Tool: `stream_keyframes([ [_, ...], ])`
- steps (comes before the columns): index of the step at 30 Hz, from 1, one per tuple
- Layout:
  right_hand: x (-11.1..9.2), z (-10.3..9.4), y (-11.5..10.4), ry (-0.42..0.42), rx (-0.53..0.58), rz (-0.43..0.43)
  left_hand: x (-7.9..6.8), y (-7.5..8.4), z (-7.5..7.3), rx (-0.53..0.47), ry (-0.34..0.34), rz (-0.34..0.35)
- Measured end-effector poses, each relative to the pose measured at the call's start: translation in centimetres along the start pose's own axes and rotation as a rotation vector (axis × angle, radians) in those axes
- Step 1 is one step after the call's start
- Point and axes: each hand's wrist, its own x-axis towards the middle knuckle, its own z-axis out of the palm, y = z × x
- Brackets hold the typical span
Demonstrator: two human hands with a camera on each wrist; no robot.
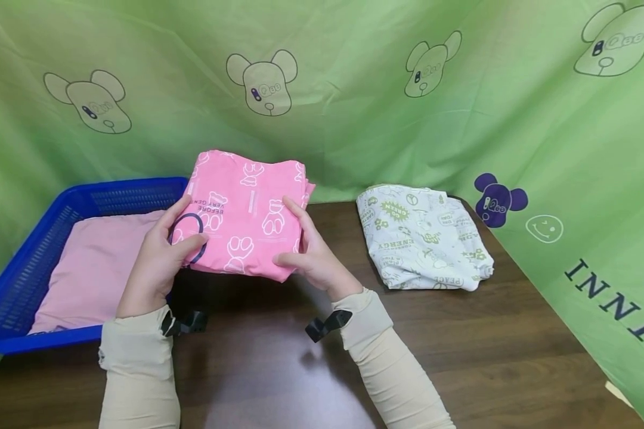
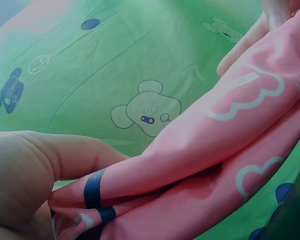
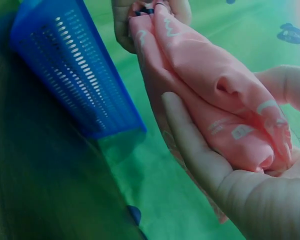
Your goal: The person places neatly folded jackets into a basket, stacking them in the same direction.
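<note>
A folded pink cloth (image 1: 247, 220) with white cartoon outlines and dark print is held up over the table by both hands. The left hand (image 1: 163, 247) grips its left side, thumb on the upper face. On the opposite side the right hand (image 1: 316, 253) holds the edge, thumb and a finger on the face and the rest underneath. In the left wrist view the layered edge of the cloth (image 2: 190, 155) shows, with a dark band near the left thumb. The right wrist view shows the folded bundle (image 3: 205, 75) resting in the right hand's grip.
A blue plastic basket (image 1: 43, 238) with slotted walls stands at the left, holding a plain light pink folded cloth (image 1: 99, 265). A white folded cloth (image 1: 424, 238) with green print lies on the right of the brown wooden table (image 1: 488, 351). Green printed fabric (image 1: 343, 107) hangs behind.
</note>
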Motion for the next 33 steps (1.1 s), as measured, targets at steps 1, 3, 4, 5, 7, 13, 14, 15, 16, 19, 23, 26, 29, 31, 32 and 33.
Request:
stream_keyframes([
  [1, 0.0, 0.1, 0.1, 0.004, -0.003, -0.007, 0.0, 0.0, 0.0, 0.000, 0.007, 0.000],
  [3, 0.1, 0.2, 0.3, 0.011, -0.004, -0.020, -0.1, 0.1, 0.1, -0.002, 0.025, 0.007],
  [4, 0.2, 0.3, 0.3, 0.015, -0.003, -0.024, -0.1, 0.2, 0.1, -0.006, 0.033, 0.009],
  [5, 0.3, 0.3, 0.4, 0.018, -0.003, -0.028, -0.2, 0.3, 0.2, -0.007, 0.044, 0.013],
  [7, 0.4, 0.4, 0.6, 0.022, 0.000, -0.032, -0.2, 0.3, 0.3, -0.009, 0.065, 0.019],
  [13, 0.9, 0.7, 1.0, 0.005, -0.002, -0.012, -0.4, -0.2, 0.1, -0.020, 0.106, 0.006],
  [14, 1.0, 0.8, 1.0, -0.001, -0.002, -0.010, -0.5, -0.3, 0.0, -0.023, 0.107, 0.004],
  [15, 1.0, 0.8, 0.9, -0.006, -0.003, -0.010, -0.5, -0.4, -0.1, -0.029, 0.106, 0.003],
  [16, 1.1, 0.9, 0.9, -0.008, -0.003, -0.010, -0.5, -0.4, -0.2, -0.038, 0.103, 0.004],
  [19, 1.2, 1.0, 0.7, -0.017, -0.010, -0.006, -0.6, -0.6, -0.4, -0.058, 0.101, 0.001],
  [23, 1.4, 1.5, 0.6, -0.041, -0.031, -0.003, -1.1, -0.8, -1.0, -0.094, 0.109, -0.005],
  [26, 1.7, 1.9, 0.7, -0.051, -0.049, -0.011, -1.3, -0.7, -1.6, -0.210, 0.099, 0.010],
  [29, 2.1, 2.4, 0.8, -0.051, -0.076, -0.019, -1.5, -0.6, -2.3, -0.276, 0.102, 0.021],
  [31, 2.3, 2.7, 0.9, -0.051, -0.098, -0.016, -1.5, -0.6, -2.9, -0.277, 0.118, 0.020],
  [32, 2.4, 2.9, 0.9, -0.048, -0.109, -0.013, -1.6, -0.6, -3.2, -0.263, 0.125, 0.019],
  [33, 2.4, 3.1, 1.0, -0.042, -0.122, -0.010, -1.6, -0.6, -3.5, -0.246, 0.136, 0.020],
])
